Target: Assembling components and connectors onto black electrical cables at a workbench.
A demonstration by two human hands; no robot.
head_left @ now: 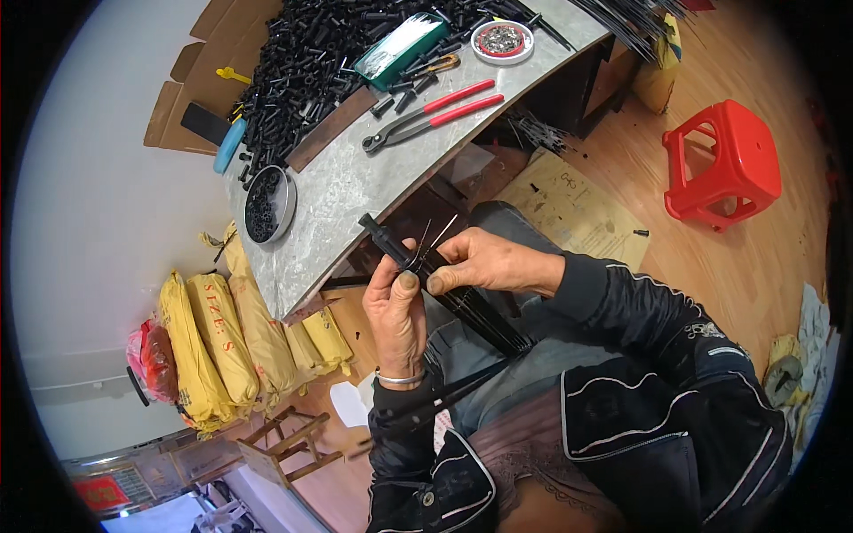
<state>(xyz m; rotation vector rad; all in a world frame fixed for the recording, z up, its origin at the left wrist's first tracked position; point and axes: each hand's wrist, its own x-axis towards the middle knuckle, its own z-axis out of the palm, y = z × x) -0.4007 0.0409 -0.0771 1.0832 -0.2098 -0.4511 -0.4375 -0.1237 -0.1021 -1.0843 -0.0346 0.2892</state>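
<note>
Over my lap I hold a bundle of thin black rods [484,322] with a black tubular head [382,235], which looks like an umbrella frame. My left hand [395,315] is closed round the tube, thumb and fingers just below its upper end. From the other side, my right hand [498,262] is closed, its thumb and fingers pinching at the joint where the rods meet the tube. Two thin wire-like ends [440,233] stick up between the hands. The exact part under the right fingertips is hidden. The rods slant down across my thighs towards the lower right.
On the grey table [329,200] lie red-handled pincers [435,114], a heap of black tubular parts [311,80], a green box [402,49], a dish of small metal pieces [502,41] and a bowl of black rings [269,204]. A red stool [724,164] and yellow sacks [222,338] stand on the floor.
</note>
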